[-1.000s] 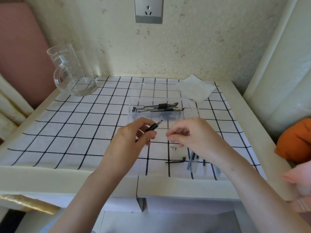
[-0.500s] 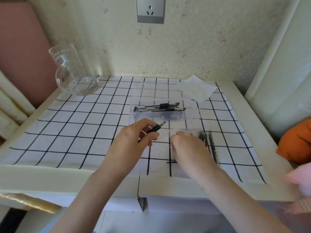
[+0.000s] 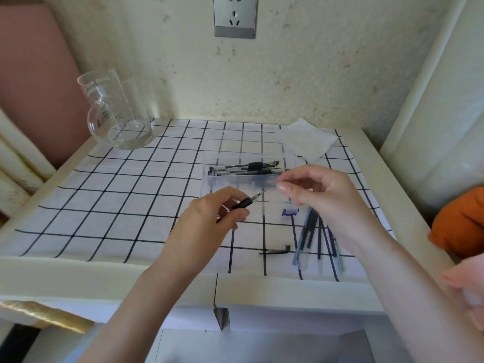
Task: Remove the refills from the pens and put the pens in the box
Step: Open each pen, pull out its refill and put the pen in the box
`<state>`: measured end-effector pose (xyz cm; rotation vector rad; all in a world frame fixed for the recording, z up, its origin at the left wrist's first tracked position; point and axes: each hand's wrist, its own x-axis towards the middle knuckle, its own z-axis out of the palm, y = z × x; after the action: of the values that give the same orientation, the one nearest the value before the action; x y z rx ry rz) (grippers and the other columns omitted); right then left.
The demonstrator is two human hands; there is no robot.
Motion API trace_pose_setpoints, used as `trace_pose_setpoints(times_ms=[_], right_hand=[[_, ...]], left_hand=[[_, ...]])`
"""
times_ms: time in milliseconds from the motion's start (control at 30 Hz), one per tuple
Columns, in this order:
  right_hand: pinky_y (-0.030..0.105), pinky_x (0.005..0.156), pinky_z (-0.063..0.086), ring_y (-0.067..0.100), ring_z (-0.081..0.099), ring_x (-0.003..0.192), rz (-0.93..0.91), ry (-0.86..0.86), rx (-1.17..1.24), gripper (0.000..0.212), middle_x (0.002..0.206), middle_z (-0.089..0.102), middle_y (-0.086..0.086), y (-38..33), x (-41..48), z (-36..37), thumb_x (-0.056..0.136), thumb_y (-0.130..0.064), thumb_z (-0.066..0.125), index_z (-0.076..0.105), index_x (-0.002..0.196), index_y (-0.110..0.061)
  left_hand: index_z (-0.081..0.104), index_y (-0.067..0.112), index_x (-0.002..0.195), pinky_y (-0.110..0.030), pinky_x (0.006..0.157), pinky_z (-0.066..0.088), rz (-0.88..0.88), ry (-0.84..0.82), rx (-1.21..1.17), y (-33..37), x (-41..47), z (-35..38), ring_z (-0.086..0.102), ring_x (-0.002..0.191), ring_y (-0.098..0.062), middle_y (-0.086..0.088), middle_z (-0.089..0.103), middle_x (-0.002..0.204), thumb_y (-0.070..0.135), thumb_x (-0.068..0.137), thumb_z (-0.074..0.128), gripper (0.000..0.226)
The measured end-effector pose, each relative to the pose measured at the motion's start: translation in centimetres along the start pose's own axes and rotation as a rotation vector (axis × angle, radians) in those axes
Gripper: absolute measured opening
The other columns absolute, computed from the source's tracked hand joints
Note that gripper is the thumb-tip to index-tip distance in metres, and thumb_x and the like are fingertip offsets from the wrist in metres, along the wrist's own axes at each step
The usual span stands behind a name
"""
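2 bare hands (image 3: 207, 218) (image 3: 322, 195), bare forearms.

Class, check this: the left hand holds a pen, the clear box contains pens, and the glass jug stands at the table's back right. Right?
No: the head view shows the glass jug at the table's back left. The left hand does hold a pen, and the clear box does contain pens.

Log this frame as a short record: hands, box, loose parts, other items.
left hand: grips a black-gripped pen, tip toward the box
right hand: overlaps the box's right end in view, thumb and forefinger together; anything pinched is too small to tell
box: clear, holds at least two boxed pens
loose parts: refills in a pile, purple piece, black clip
other items: glass jug, tissue
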<state>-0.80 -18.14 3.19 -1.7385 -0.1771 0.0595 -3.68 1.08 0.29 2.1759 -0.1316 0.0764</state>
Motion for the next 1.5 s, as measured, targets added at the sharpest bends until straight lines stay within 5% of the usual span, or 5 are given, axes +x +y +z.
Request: trace_pose_setpoints(times_ms=[433,800,933,1133,1500], right_hand=[[0.028,0.064,0.05,0.021,0.065,0.072,0.032,-0.098,-0.022,0.01,0.082,0.073,0.012,1.0,0.3,1.2,0.085,-0.004,0.065,0.07,0.088,-0.012],[0.02,0.06,0.052,0.012,0.065,0.067,0.08,-0.142,0.015,0.008,0.079,0.073,0.01,1.4,0.3,1.6,0.086,-0.004,0.064,0.07,0.09,-0.007],[0.02,0.058,0.052,0.012,0.065,0.065,0.094,-0.121,0.001,0.006,0.079,0.073,0.012,1.5,0.3,1.5,0.085,-0.006,0.065,0.07,0.087,-0.008],[0.021,0.058,0.054,0.011,0.063,0.061,0.111,-0.118,-0.018,0.008,0.075,0.071,0.009,1.5,0.1,1.8,0.087,-0.011,0.064,0.07,0.087,-0.006],[0.022,0.059,0.053,0.008,0.062,0.061,0.097,-0.117,-0.092,0.015,0.072,0.07,0.005,1.3,-0.1,2.0,0.088,-0.021,0.063,0.07,0.087,-0.007]], left_hand=[[0.062,0.034,0.089,-0.008,0.057,0.04,0.032,-0.012,0.032,-0.2,0.1,0.1,0.061,0.065,-0.001,0.014,0.063,0.069,0.022,0.085,0.063,0.013],[0.058,0.04,0.088,-0.016,0.047,0.034,0.035,-0.042,0.086,0.1,-0.2,0.0,0.043,0.044,-0.007,0.01,0.062,0.061,0.04,0.091,0.044,0.014],[0.062,0.028,0.082,-0.036,0.065,0.047,0.001,-0.04,0.044,-0.1,0.1,-0.1,0.052,0.062,-0.017,0.016,0.066,0.073,0.032,0.094,0.044,0.022],[0.062,0.027,0.081,-0.006,0.063,0.039,0.067,0.103,0.007,0.2,0.0,-0.3,0.054,0.076,-0.004,0.014,0.063,0.077,0.01,0.073,0.075,0.023],[0.066,0.03,0.082,-0.012,0.066,0.043,0.027,-0.014,0.028,0.2,0.0,0.0,0.057,0.074,-0.006,0.013,0.067,0.074,0.027,0.088,0.059,0.01]])
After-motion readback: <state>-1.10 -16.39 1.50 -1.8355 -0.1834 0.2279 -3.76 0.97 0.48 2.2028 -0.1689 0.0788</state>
